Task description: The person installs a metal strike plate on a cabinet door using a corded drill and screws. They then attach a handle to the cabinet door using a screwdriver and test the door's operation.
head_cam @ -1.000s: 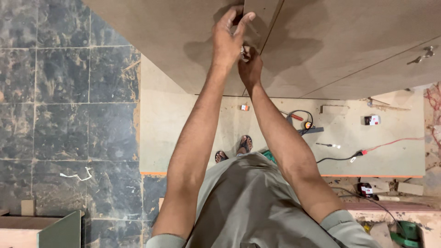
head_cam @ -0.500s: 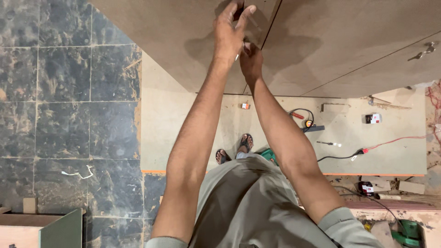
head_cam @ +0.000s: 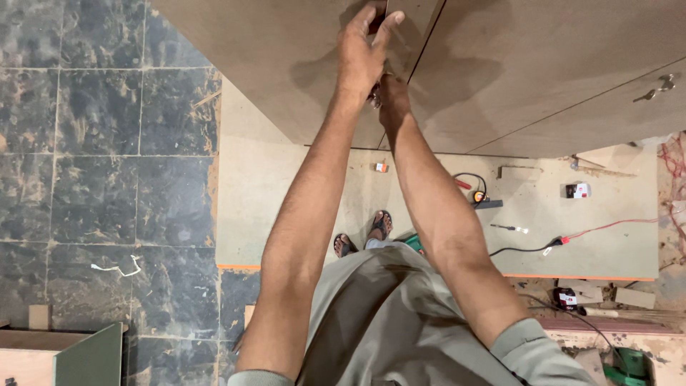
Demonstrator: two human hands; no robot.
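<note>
Little has moved since half a second ago: both hands are still raised at the seam between the brown cabinet doors (head_cam: 286, 64), the view only drifted slightly.

Left hand (head_cam: 363, 53): fingers spread and pressed flat near the door's top edge, grip not closed on anything I can see. Right hand (head_cam: 391, 96): just below it, fingers curled around a small metal part (head_cam: 374, 98) at the seam (hinge, screw or tool tip, too small to tell). How tight that grip is, I can't tell.

Outward: right-hand door panel (head_cam: 543, 71) carries a small metal handle (head_cam: 659, 86) near its far edge. Below, a pale board (head_cam: 286, 207) lies on the dark tiled floor (head_cam: 107, 143), with the person's sandalled feet (head_cam: 364, 236) on it. Scattered on the board: a small orange-and-white item (head_cam: 381, 167), a black cable coil (head_cam: 475, 189), a screwdriver (head_cam: 509, 228), a red-tipped lead (head_cam: 572, 238).

My read on doing this well: keep the left palm steady so the door doesn't swing, hold the gap at the seam even, and work the small part square to the panel.
</note>
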